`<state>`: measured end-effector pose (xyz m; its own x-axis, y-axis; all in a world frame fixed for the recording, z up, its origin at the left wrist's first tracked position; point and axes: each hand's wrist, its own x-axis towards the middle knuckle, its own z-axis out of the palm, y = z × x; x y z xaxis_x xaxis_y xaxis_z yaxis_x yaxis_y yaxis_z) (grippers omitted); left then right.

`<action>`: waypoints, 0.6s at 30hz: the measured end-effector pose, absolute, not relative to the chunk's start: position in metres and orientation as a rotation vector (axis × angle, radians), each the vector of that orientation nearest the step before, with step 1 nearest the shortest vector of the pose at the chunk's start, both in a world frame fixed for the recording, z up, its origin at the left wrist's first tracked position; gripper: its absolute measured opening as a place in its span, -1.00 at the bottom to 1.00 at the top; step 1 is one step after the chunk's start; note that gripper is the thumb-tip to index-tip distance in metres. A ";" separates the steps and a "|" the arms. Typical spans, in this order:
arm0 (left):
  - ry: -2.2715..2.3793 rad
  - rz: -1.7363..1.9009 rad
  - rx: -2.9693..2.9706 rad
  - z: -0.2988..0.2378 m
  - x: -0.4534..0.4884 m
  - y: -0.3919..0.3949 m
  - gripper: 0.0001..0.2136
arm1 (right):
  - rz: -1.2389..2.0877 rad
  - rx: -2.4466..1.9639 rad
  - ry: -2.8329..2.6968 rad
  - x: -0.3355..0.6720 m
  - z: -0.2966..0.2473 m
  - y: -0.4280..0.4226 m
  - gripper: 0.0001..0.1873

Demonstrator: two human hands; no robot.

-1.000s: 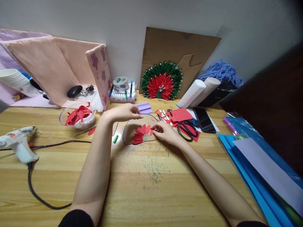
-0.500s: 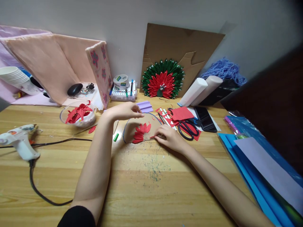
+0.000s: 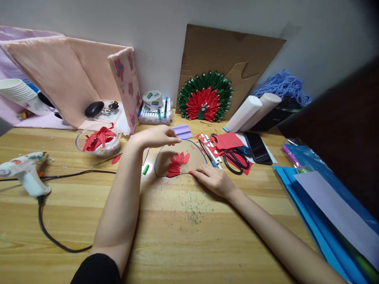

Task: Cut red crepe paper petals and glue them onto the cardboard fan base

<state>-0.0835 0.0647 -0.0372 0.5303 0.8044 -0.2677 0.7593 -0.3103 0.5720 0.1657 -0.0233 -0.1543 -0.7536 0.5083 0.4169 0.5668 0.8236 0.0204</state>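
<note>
A cardboard semicircle (image 3: 196,155) outlined in blue is laid on the table (image 3: 177,240), and a fan of red petals (image 3: 179,162) is set on the left half of its straight near edge. At the right part of that edge, a single red petal (image 3: 191,172) is touched by the fingertips of the right hand (image 3: 214,179); whether it is pinched or only pressed down cannot be told. The left hand (image 3: 158,135) is arched over the far edge of the semicircle, its fingers bent and its fingertips brought to the rim; whether the cardboard is gripped by it cannot be told

Left of the semicircle, a green marker cap (image 3: 146,169) is seen just beside it, while a clear plastic bowl (image 3: 77,141) filled with red scraps (image 3: 99,138) and a white glue gun (image 3: 32,175) are placed farther off. To its right, capped markers (image 3: 211,151), black-handled scissors (image 3: 233,157) and a black smartphone (image 3: 258,148) are strewn among red paper (image 3: 228,141). Beyond it, a folded purple strip (image 3: 182,131) is partly hidden by the left hand, and a red and green peacock (image 3: 205,98) is propped against a cardboard panel (image 3: 237,51)
</note>
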 end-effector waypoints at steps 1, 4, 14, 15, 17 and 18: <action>1.266 0.086 2.109 -0.037 -0.083 0.065 -0.57 | -0.220 -0.787 -2.614 0.166 -0.154 -0.023 -0.77; 1.279 0.078 2.097 -0.038 -0.084 0.066 -0.55 | -0.262 -0.735 -2.620 0.166 -0.152 -0.020 -0.78; 1.310 0.052 2.084 -0.036 -0.084 0.065 -0.54 | -0.240 -0.643 -2.625 0.166 -0.151 -0.015 -0.75; 1.314 0.054 2.081 -0.036 -0.084 0.066 -0.53 | -0.228 -0.643 -2.628 0.166 -0.152 -0.014 -0.75; 1.319 0.057 2.076 -0.038 -0.084 0.066 -0.53 | -0.202 -0.641 -2.633 0.167 -0.153 -0.014 -0.74; 1.323 0.061 2.074 -0.039 -0.085 0.066 -0.52 | -0.185 -0.639 -2.637 0.167 -0.153 -0.014 -0.73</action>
